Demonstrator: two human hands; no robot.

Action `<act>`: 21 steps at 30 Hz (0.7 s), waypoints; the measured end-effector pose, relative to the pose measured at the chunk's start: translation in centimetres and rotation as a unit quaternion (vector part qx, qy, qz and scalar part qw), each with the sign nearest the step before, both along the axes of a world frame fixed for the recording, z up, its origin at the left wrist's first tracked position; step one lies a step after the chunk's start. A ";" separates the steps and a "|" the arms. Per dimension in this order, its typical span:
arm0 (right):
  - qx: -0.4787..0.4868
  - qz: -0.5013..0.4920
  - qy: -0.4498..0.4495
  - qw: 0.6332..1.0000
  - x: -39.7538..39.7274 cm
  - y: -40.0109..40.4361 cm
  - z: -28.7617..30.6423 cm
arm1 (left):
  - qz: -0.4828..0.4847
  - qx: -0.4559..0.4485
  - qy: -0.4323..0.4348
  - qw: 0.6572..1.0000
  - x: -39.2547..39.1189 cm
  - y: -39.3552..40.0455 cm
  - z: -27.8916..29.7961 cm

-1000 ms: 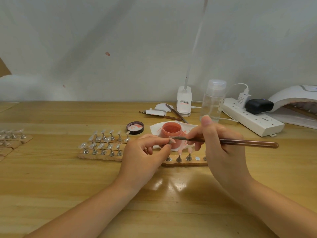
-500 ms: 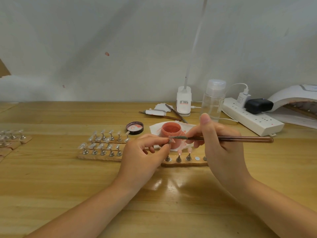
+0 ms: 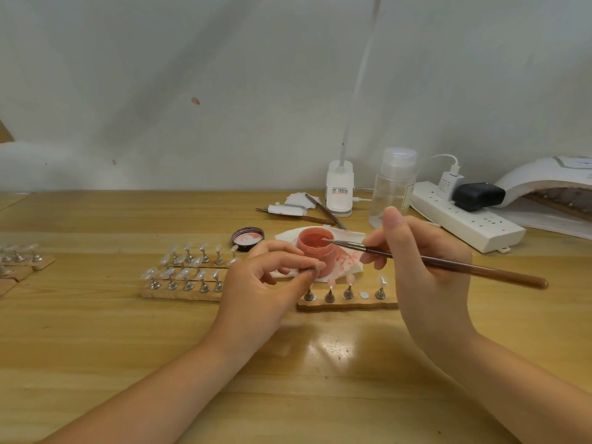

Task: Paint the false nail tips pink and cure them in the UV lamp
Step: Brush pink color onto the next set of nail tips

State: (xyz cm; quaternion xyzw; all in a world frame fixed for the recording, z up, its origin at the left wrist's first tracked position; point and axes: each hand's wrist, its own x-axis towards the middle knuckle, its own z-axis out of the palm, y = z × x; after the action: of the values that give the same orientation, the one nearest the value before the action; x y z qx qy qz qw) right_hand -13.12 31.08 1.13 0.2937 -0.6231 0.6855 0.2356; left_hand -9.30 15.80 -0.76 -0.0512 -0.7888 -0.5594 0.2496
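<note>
My left hand (image 3: 266,283) pinches a small nail tip stand (image 3: 315,267) between thumb and forefinger, just in front of the open pink paint jar (image 3: 315,243). A thin brown brush (image 3: 448,262) is gripped in my right hand (image 3: 426,264), and its tip rests in the jar's mouth. Below the hands lies a wooden strip (image 3: 347,304) carrying several metal stands, some with pink nail tips (image 3: 349,278). Further left, another strip (image 3: 179,291) holds two rows of clear nail tips (image 3: 189,272). The white UV lamp (image 3: 551,181) sits at the far right.
The jar stands on a paint-stained white paper (image 3: 349,262), with its lid (image 3: 248,238) to the left. Behind are a clear pump bottle (image 3: 394,184), a white lamp base (image 3: 340,187), spare brushes (image 3: 323,209) and a power strip (image 3: 467,219). More nail stands (image 3: 19,256) lie at the left edge.
My right hand lifted the brush off the nail tip held in my left hand and moved its tip up into the paint jar. The left hand stayed about where it was.
</note>
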 end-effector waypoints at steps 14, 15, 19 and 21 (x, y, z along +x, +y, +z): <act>0.048 0.020 0.005 0.999 0.1 -0.3 -0.7 | 0.010 0.064 -0.017 0.998 0.0 0.1 -0.1; 0.046 0.023 -0.001 0.999 0.2 -0.3 -0.8 | 0.012 0.064 -0.018 0.998 0.0 0.1 -0.1; 0.031 0.023 -0.008 0.999 0.5 -0.3 -0.8 | 0.017 0.071 -0.023 0.997 0.0 0.1 0.0; 0.029 0.017 -0.001 0.999 0.3 -0.3 -0.7 | 0.015 0.070 -0.024 0.997 0.0 0.2 0.0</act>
State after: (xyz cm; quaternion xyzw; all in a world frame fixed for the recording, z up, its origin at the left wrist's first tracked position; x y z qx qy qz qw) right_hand -12.84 30.80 0.43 0.3102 -0.6381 0.6713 0.2143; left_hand -9.30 15.95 -0.72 -0.0079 -0.7544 -0.6101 0.2421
